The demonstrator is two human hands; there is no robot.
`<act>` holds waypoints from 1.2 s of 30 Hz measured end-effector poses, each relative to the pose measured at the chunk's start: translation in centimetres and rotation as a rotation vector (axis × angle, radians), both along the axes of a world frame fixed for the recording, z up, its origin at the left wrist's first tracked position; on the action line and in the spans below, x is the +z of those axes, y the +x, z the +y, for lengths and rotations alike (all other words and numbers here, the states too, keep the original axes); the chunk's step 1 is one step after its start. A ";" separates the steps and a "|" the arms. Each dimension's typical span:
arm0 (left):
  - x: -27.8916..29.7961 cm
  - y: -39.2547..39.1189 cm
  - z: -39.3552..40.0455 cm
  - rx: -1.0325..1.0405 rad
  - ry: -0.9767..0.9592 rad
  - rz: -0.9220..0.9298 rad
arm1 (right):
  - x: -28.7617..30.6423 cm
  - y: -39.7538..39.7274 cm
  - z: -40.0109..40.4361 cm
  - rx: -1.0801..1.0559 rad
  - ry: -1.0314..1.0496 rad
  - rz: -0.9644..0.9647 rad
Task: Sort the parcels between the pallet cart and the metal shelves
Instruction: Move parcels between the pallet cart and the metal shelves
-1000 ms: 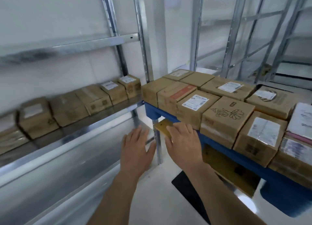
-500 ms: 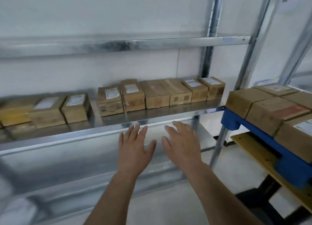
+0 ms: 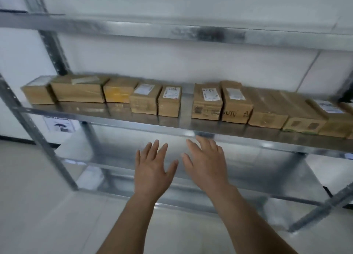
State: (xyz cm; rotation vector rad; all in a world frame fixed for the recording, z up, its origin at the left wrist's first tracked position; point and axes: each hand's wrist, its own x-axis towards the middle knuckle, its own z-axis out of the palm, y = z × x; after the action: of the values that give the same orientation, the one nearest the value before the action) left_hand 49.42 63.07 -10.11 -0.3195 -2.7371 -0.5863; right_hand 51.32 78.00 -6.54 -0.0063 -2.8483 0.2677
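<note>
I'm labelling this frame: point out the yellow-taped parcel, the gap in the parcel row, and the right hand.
yellow-taped parcel (image 3: 118, 93): head view, front face.
gap in the parcel row (image 3: 187, 108): head view, bare shelf.
right hand (image 3: 207, 163): head view, back of hand.

Rightmost parcel (image 3: 342, 120) cut by edge; labels (image 3: 209, 94) blurred.

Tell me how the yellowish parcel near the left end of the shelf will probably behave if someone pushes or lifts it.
The yellowish parcel is a squat box lying flat, so it should slide, not tip or roll. The metal shelf looks smooth, so a push may move it easily. Its front looks glossy, perhaps taped, so it could be slippery in the hand. Its weight cannot be told.
</note>
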 end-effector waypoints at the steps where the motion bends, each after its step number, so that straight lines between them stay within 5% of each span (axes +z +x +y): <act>1: -0.2 -0.5 -1.1 0.038 -0.015 -0.008 | -0.2 -0.9 -1.1 0.024 0.000 -0.010; 23: 1.6 -18.2 -28.3 0.569 -0.074 -0.089 | 0.5 -26.1 -29.6 0.552 -0.098 -0.072; 36: 0.3 -23.2 -46.2 0.549 -0.035 -0.162 | -0.1 -31.2 -46.6 0.500 -0.055 -0.097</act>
State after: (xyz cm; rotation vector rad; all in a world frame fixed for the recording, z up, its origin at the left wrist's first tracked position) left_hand 26.22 16.85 -9.85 0.4815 -2.8045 -0.4226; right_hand 20.13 31.35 -6.66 0.7042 -2.8920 0.4560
